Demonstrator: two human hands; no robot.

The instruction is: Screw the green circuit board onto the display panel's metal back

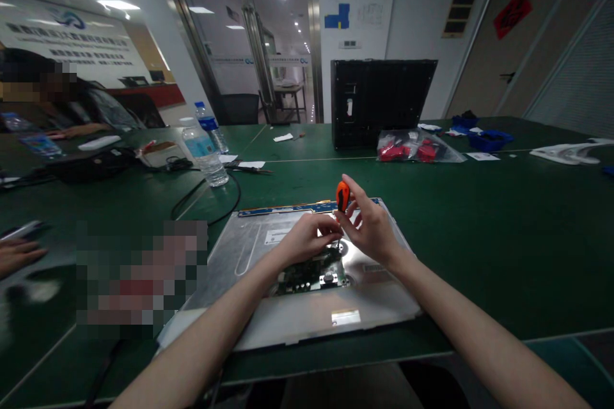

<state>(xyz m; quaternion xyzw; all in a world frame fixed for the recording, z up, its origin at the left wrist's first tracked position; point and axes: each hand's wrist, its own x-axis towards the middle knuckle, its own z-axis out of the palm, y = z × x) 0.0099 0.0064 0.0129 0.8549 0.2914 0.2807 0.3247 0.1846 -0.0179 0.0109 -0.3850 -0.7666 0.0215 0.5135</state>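
Observation:
My right hand (pixel 369 230) is closed around an orange and black screwdriver (pixel 342 197), which stands upright with its tip down at a green circuit board (pixel 307 275). Close against the screwdriver's shaft, my left hand (pixel 311 234) has its fingers curled in a pinch; what lies between the fingertips is hidden. The board sits on the metal back of a flat display panel (pixel 288 323), lying flat on the table. Along the panel's far edge runs a narrow blue circuit strip (pixel 288 209). Both hands partly cover the board's upper end.
A black monitor-like case (pixel 384 102) stands beyond the panel, with a plastic bag of red items (pixel 415 147) before it. Water bottles (pixel 205 153) and a black cable (pixel 237 195) are at left. Another person's hand (pixel 22 255) shows at the left edge of the green table (pixel 480 236).

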